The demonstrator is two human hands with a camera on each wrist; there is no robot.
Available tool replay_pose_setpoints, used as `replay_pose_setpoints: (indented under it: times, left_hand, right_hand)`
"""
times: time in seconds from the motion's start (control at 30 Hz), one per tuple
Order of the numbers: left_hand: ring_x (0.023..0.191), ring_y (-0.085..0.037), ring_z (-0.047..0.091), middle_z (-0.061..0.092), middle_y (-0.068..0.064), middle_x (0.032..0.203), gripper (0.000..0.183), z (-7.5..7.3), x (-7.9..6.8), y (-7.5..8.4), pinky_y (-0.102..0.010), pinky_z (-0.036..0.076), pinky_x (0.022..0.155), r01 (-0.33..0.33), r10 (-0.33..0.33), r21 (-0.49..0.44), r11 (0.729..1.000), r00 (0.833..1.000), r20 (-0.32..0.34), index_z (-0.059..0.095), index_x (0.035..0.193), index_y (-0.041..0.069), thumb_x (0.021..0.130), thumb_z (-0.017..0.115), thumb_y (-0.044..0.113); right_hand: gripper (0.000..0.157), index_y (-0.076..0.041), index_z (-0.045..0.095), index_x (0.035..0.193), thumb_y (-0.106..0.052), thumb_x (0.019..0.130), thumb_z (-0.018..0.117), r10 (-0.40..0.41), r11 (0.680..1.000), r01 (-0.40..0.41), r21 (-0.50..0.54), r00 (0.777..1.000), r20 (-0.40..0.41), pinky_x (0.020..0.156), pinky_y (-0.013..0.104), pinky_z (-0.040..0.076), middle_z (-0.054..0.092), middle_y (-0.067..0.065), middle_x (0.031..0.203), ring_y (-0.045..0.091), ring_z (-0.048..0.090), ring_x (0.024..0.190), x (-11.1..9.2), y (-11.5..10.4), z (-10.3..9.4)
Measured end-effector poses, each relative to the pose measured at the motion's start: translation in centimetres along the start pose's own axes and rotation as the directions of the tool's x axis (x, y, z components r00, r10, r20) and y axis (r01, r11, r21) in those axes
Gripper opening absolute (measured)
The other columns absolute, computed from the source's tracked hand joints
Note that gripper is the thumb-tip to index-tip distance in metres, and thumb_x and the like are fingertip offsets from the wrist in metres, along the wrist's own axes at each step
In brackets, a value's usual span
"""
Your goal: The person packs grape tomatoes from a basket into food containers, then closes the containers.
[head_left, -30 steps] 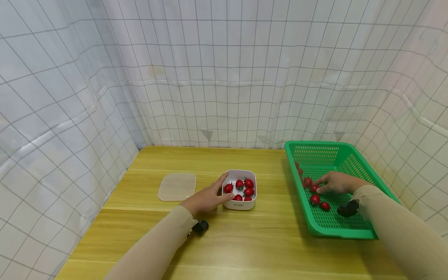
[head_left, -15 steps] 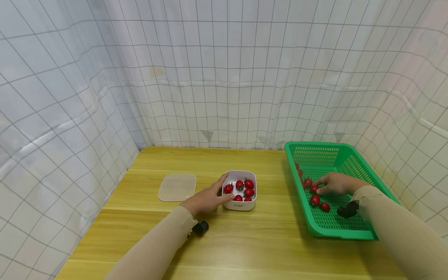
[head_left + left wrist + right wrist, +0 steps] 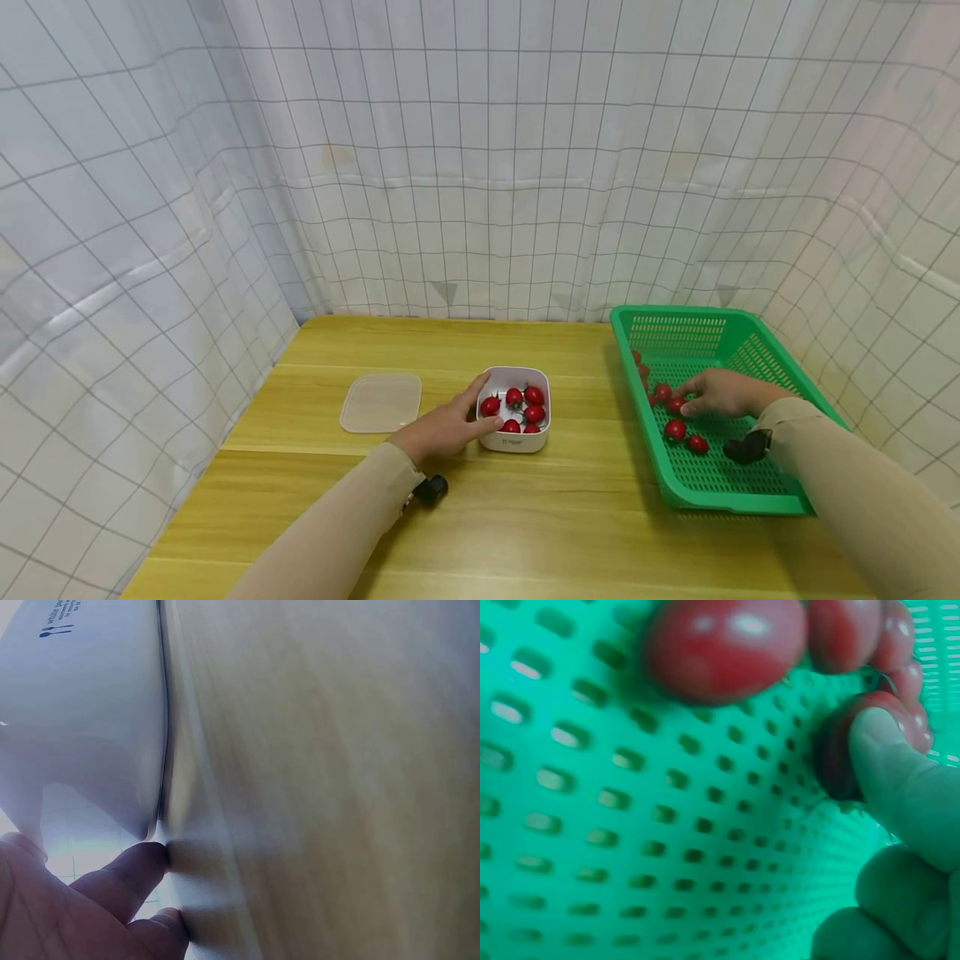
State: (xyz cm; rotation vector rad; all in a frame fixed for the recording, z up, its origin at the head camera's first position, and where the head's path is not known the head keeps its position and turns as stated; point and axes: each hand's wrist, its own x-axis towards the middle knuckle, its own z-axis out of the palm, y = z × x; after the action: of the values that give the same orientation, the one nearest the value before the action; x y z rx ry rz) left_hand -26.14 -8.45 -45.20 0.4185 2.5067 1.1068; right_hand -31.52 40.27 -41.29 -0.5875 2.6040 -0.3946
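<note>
My left hand holds a white square food container at its left side, thumb across the front rim and fingers along the back-left corner. Several cherry tomatoes with green stems lie in it. In the left wrist view, fingertips come down to the table beside the container's wall. My right hand reaches into a green basket and pinches a cherry tomato, thumb pressed on its side. Its other fingers are curled below. More cherry tomatoes lie around it along the basket's left side.
A translucent square lid lies flat on the wooden table, left of the container. The basket's raised walls surround the right hand. White gridded curtains enclose the table at the back and both sides.
Beside the right hand, the nearest cherry tomatoes have shifted very slightly to the right. The left hand and the container stay in place.
</note>
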Motion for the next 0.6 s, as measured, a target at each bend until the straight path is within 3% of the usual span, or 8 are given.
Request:
replay_pose_setpoints:
  times: [0.6]
  left_hand:
    - [0.153, -0.036, 0.039, 0.032, -0.007, 0.172, 0.089, 0.0, -0.1, -0.1, -0.058, 0.031, 0.125, 0.002, -0.002, 0.020, 1.000, 1.000, 0.001, 0.006, 0.170, 0.042, 0.102, 0.059, 0.060]
  right_hand:
    - [0.042, -0.003, 0.072, 0.131, -0.033, 0.102, 0.068, -0.025, 0.998, 0.022, -0.059, 0.999, -0.047, 0.099, 0.064, 0.053, 0.070, 0.026, 0.132, 0.053, 0.062, 0.124, -1.5, -0.9, -2.2]
